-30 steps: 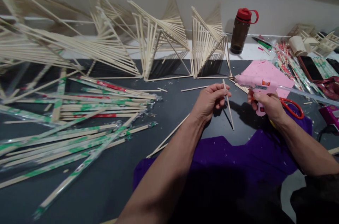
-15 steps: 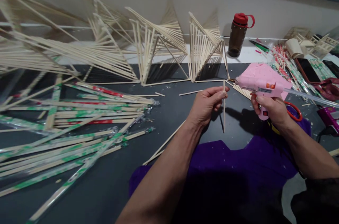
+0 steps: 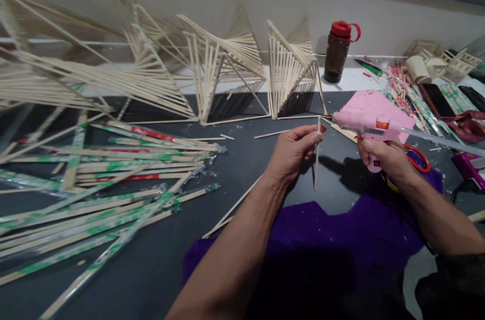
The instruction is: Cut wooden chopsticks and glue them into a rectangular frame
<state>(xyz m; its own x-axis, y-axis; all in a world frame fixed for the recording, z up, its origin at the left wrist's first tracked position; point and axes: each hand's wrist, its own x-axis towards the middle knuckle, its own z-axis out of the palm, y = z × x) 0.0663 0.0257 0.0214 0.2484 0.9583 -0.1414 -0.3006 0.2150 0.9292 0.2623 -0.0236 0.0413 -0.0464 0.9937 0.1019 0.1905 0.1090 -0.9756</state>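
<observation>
1. Being pinched near its top in the left hand [image 3: 293, 151], between thumb and finger, the thin wooden stick [image 3: 317, 163] is held nearly upright over the table [image 3: 235, 173]. If that narrow pinch is loosened, the upper end could be swung away from the nozzle [image 3: 327, 117].

2. The pink glue gun [image 3: 382, 128] is gripped by the right hand [image 3: 384, 156], which is wrapped round the handle; whether the trigger is pressed cannot be told. Should it be squeezed too hard, more glue could be pushed out than so slim an end can carry, and the purple cloth [image 3: 322, 239] below could be spotted.

3. The nozzle is pointed at the stick's upper end (whether contact is made cannot be seen). With the left hand so near, a burn could be caused by a small slip.

4. Just beyond, the standing stick frame [image 3: 282, 72] could be knocked or smeared if the gun is pushed forward.

5. The clear glue rod [image 3: 441, 142] is seen jutting rearward; if it is snagged, the aim could be dragged aside.
</observation>
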